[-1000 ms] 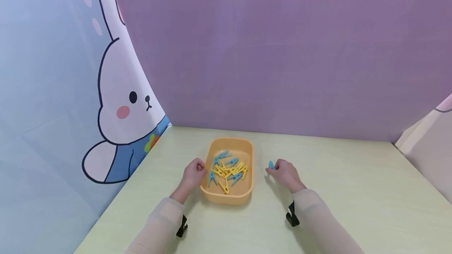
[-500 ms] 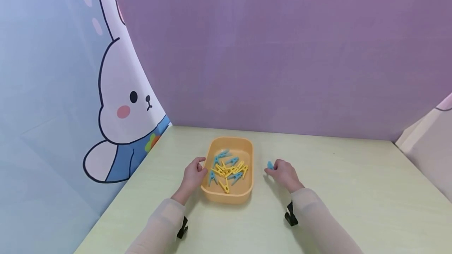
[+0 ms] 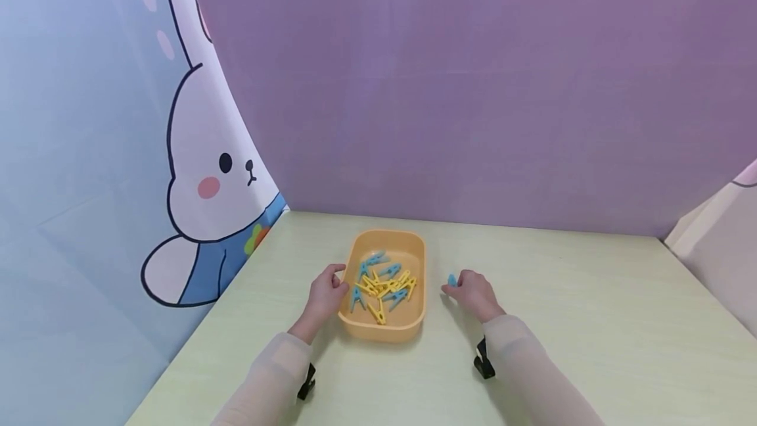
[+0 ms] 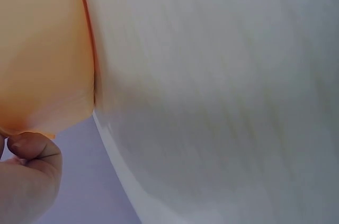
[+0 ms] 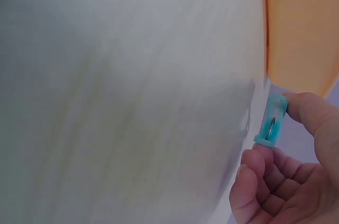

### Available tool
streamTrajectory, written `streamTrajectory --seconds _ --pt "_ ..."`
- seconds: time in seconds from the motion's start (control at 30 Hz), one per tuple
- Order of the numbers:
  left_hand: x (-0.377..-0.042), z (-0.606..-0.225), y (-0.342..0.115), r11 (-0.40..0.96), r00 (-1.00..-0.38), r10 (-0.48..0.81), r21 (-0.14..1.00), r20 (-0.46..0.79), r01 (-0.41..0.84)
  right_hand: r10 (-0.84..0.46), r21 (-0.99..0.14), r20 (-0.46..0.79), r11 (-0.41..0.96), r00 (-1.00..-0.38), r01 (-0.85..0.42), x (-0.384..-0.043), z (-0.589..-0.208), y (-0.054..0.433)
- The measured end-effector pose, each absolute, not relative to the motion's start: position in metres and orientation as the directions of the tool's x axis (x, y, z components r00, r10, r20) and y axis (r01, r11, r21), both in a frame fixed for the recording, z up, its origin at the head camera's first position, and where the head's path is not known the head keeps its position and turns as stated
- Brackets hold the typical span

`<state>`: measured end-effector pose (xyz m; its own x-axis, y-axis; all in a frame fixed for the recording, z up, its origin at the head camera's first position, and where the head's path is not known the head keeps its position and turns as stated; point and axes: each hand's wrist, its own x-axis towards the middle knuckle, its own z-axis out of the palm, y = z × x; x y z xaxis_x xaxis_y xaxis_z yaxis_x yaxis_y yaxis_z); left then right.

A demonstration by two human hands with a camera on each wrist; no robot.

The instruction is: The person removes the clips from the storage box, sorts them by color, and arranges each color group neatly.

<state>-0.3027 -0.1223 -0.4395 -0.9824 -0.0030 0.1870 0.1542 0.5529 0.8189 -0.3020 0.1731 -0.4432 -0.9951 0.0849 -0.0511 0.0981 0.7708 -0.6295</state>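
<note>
An orange plastic basket (image 3: pixel 380 333) holds several yellow clothespins (image 3: pixel 379 313) and several blue clothespins (image 3: pixel 357 298). My left hand (image 3: pixel 324 295) is at the basket's left side, finger and thumb holding its rim; in the left wrist view the bent digits of this hand (image 4: pixel 33 168) meet the basket's edge (image 4: pixel 47 54). To the right of the basket, my right hand (image 3: pixel 475 294) pinches one blue clothespin (image 5: pixel 272 121) between thumb and fingers. A metal spring shows on it in the right wrist view, and its tip stands up past the fingers in the head view.
Everything stands on a pale green table (image 3: pixel 591 321). A purple cloth backdrop (image 3: pixel 473 84) rises behind it, and a blue panel with a cartoon rabbit (image 3: pixel 219 150) is at the left. Dark wrist devices (image 3: pixel 483 360) sit at both sleeves.
My left index finger has straightened out along the basket's rim. The right hand, still pinching the blue clothespin, has drifted slightly left. The basket and its clothespins look the same.
</note>
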Motion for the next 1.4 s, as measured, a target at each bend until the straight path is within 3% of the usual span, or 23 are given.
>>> streamTrajectory --seconds 1.4 --pt "-0.302 -0.44 -0.122 0.568 -0.98 0.002 0.806 0.199 0.165 0.105 -0.587 -0.054 0.801 -0.993 0.117 -0.323 -0.45 0.164"
